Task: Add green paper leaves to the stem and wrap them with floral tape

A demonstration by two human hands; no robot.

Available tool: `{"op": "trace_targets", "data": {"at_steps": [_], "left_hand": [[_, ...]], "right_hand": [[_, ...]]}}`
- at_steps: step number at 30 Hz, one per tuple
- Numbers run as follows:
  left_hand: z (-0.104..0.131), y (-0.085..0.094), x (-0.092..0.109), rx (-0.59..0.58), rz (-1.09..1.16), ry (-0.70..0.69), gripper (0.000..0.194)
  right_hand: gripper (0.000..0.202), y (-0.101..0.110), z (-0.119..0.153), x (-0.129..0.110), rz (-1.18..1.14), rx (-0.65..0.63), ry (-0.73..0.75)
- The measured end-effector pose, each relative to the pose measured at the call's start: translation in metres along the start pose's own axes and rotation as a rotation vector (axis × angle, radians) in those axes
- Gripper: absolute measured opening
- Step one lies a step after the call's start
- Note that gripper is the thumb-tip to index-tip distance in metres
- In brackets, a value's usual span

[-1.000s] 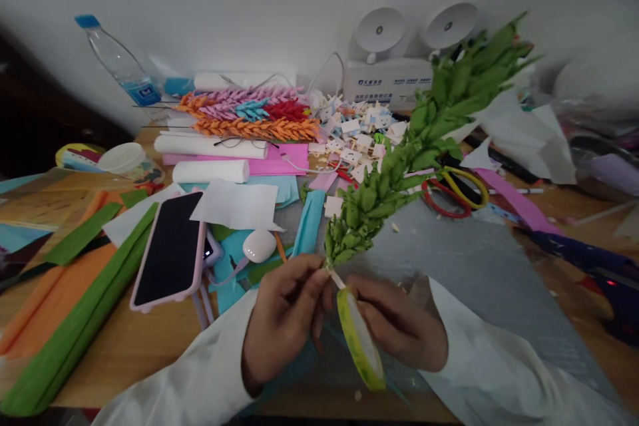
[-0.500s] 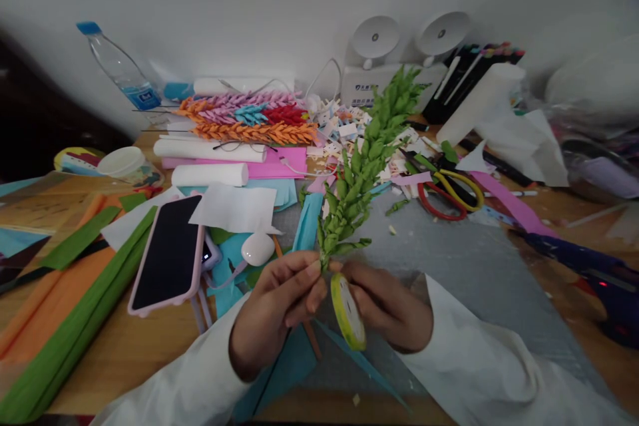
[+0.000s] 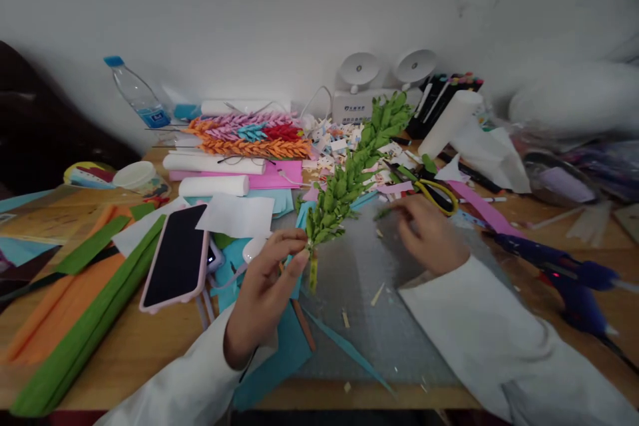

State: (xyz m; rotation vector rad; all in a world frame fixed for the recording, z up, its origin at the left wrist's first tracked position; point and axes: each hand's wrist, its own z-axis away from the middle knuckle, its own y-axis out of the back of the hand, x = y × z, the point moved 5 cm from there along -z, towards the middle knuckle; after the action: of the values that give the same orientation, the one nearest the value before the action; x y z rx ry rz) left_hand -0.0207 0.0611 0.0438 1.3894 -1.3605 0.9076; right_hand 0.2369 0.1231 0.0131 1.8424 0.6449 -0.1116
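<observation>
A long green spray of overlapping crepe-paper leaves point(image 3: 344, 193) slants up and away from my left hand point(image 3: 267, 296), which pinches its base between thumb and fingers. Just beneath those fingertips hangs a roll of yellow-green tape point(image 3: 313, 273), seen edge-on. My right hand point(image 3: 432, 233) is out over the grey cutting mat point(image 3: 359, 326), its fingers curled and slightly blurred. Its fingertips are on the end of a small twisted green paper leaf point(image 3: 383, 213), covering part of it. Yellow-handled scissors point(image 3: 442, 196) lie right behind this hand.
A blue glue gun point(image 3: 574, 279) with a red light lies on the right. A phone point(image 3: 177, 253) and green crepe paper point(image 3: 90, 319) are at left. Orange and pink paper sprays point(image 3: 254, 146), paper scraps point(image 3: 344, 140) and a bottle point(image 3: 137, 93) stand farther back.
My right hand has let go of the tape roll and moved right and forward to the small leaf. The roll now hangs below the spray. My left hand still holds the base.
</observation>
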Motion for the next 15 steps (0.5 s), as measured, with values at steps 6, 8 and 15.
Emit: {"op": "trace_targets", "data": {"at_steps": [6,8,15], "left_hand": [[0.01,0.007,0.0,0.05,-0.03,0.1,0.018],[0.013,0.007,0.001,0.081,-0.03,0.134,0.022],[0.017,0.004,0.007,0.096,-0.057,0.117,0.025]], "right_hand": [[0.017,0.022,-0.018,0.078,0.359,-0.085,-0.284],[0.018,0.021,-0.021,0.084,0.421,-0.176,-0.311],[0.02,0.02,-0.031,0.078,0.548,-0.329,-0.449]]}}
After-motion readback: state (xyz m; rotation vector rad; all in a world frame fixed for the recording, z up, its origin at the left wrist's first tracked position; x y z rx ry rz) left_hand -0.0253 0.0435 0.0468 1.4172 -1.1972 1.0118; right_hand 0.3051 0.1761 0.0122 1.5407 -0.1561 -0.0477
